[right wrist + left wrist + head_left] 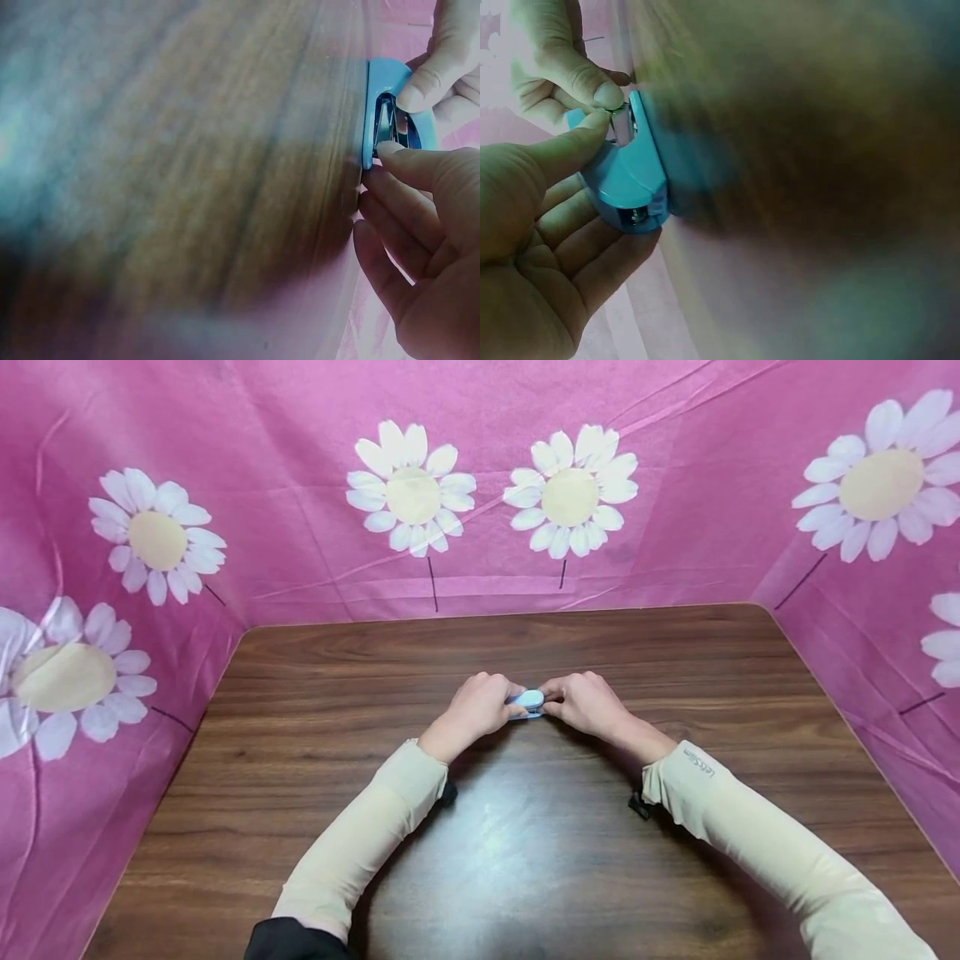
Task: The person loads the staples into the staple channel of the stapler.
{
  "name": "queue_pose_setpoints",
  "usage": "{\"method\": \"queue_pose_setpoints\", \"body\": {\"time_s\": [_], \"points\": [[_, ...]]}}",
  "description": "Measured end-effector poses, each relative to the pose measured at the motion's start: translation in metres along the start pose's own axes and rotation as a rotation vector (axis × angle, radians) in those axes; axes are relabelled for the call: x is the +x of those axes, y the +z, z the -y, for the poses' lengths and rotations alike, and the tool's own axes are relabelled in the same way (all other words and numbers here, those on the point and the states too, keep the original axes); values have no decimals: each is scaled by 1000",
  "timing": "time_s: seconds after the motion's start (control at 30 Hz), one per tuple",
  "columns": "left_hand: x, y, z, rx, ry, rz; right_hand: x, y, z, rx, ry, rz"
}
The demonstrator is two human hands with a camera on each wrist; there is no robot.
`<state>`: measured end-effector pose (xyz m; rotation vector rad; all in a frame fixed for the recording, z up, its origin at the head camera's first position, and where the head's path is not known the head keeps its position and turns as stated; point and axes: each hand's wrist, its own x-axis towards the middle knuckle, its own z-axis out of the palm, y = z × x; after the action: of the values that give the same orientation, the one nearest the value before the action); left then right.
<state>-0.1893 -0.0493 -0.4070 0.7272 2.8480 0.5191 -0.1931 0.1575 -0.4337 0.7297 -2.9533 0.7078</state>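
A small light-blue stapler (531, 699) is between both hands, low over the middle of the table. My left hand (480, 703) grips its body from the left, thumb on top and fingers below. From the right, my right hand (592, 706) pinches the opposite end. The right wrist view shows the stapler (386, 73) spread apart, with a shiny metal channel (385, 124) inside and the right thumb tip on that metal. In the left wrist view, the stapler (634, 176) lies across the left fingers, both thumb tips close together near its metal part.
Dark brown wood-grain table (315, 710) lies under both forearms. A pink cloth (487, 585) with white daisies hangs along the back and both sides. Pale sleeves (375, 818) cover the forearms, and small black devices (640, 806) sit under the wrists.
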Motion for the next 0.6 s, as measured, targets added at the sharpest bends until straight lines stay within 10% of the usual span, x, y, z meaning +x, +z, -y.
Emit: {"method": "queue_pose_setpoints", "body": {"time_s": [0.6], "points": [[-1,4,20,-139,6,-29,0,-1,3,17,-2,26]]}}
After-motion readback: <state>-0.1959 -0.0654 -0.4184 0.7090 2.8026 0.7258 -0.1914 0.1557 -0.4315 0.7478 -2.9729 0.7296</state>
